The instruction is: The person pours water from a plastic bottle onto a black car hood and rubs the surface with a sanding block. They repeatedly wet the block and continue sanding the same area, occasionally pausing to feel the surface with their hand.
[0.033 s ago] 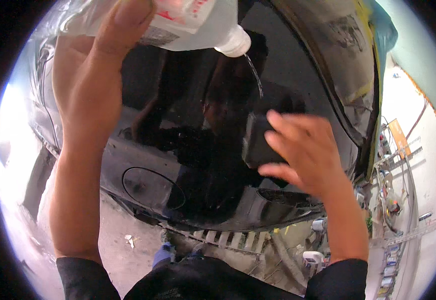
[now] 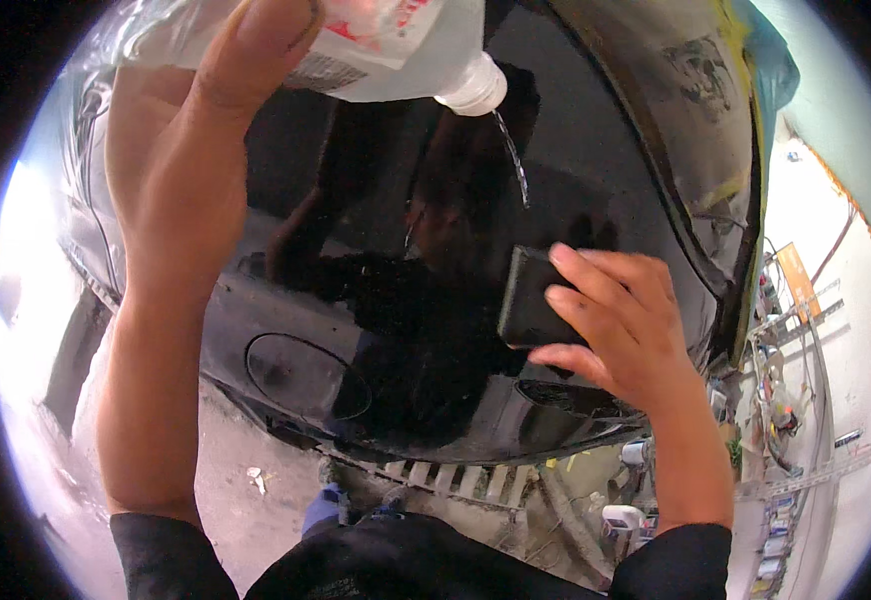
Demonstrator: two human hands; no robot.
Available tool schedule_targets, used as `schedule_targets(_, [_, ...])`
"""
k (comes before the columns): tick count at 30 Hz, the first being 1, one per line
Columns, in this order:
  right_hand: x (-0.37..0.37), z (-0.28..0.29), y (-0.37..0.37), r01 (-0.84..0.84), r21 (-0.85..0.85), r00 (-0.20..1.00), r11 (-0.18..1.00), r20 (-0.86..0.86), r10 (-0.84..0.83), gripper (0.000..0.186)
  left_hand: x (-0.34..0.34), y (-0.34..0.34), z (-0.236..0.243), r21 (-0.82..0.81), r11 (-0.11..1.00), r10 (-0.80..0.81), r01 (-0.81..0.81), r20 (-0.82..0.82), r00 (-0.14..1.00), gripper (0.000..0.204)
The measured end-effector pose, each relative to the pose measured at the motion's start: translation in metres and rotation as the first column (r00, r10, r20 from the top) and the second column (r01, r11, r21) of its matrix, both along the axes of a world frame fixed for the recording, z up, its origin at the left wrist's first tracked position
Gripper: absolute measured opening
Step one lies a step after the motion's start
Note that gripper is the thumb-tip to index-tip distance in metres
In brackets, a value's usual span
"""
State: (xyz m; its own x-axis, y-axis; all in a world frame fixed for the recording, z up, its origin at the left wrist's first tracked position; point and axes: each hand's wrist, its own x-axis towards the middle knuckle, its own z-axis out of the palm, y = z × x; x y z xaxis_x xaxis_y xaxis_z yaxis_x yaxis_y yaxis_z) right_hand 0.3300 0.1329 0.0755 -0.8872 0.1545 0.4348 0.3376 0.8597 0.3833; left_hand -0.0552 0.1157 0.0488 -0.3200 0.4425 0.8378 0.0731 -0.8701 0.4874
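Glossy black panel (image 2: pixel 416 340) fills mid-frame. Pouring is under way: upper left, the left hand (image 2: pixel 191 140) grips a tipped bottle (image 2: pixel 406 75), liquid (image 2: pixel 513 155) streaming; centre right, the right hand (image 2: pixel 621 315) grasps a dark block (image 2: pixel 539 300). What remains cannot be told.

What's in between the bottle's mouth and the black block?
In the head view, a thin clear stream leaves the bottle, then glossy black panel shows before the block.
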Motion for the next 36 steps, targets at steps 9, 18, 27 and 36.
schedule_targets(9, [-0.035, 0.019, 0.018, 0.030, 0.064, 1.000, 0.997, -0.006, -0.029, 0.062, 0.017, 0.000, 0.007, -0.090, 0.994, 0.077, -0.068, 0.093, 0.993, 0.038])
schedule_targets(18, [-0.049, 0.033, 0.036, -0.050, 0.092, 0.997, 0.994, -0.049, 0.055, 0.063, 0.074, 0.002, 0.027, 0.097, 0.868, 0.487, -0.487, 0.016, 0.873, 0.053])
schedule_targets(27, [-0.040, 0.013, 0.018, -0.010, 0.062, 1.000, 0.998, -0.014, 0.011, 0.063, 0.067, -0.010, 0.028, 0.030, 0.875, 0.484, -0.484, -0.009, 0.875, 0.057])
schedule_targets(36, [-0.022, -0.003, -0.004, 0.009, -0.038, 1.000, 0.999, -0.013, -0.010, 0.061, 0.071, -0.017, 0.029, -0.085, 0.935, 0.352, -0.344, 0.109, 0.930, 0.068])
